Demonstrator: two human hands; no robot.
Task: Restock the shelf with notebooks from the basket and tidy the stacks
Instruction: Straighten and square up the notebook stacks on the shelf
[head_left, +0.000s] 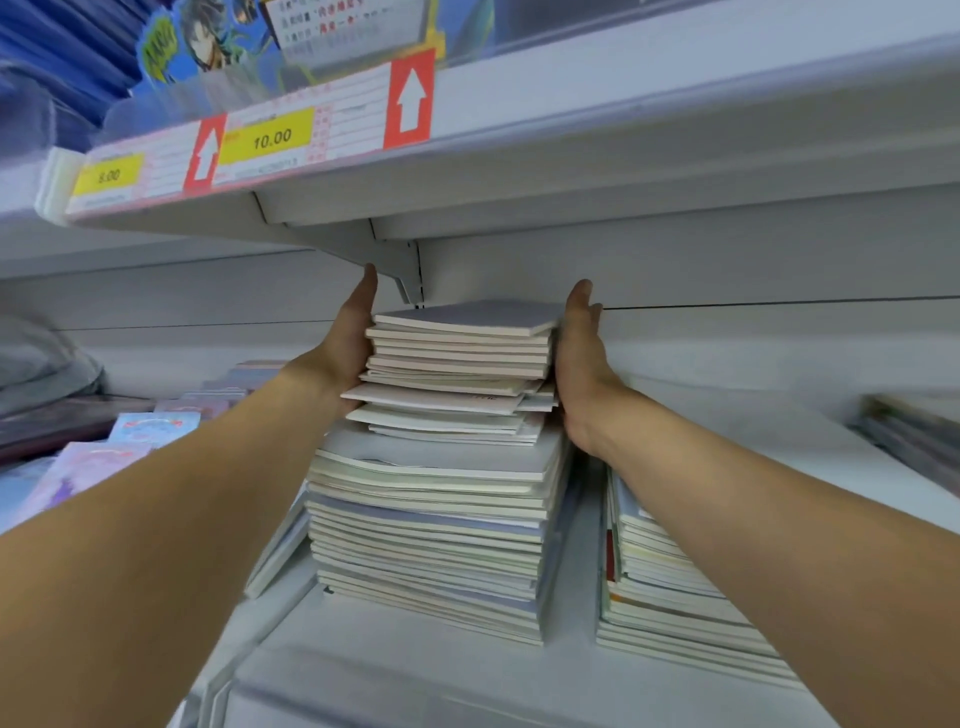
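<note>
My left hand (349, 340) and right hand (581, 358) pressed flat, fingers straight, against opposite sides of the uneven upper pale paper notebooks (457, 364), which sat between my grips atop the tall stack on the white metal shelf (395, 670).

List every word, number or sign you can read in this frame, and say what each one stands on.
"10.00": yellow price tag on the upper shelf's edge strip.
"8.00": yellow price tag further left on that strip; blurred, so likely only.
White up arrow: red label on the strip; a second red arrow label sits left of it.
Card with printed characters above the shelf: too blurred to read.
Notebook stack: no readable text.
</note>
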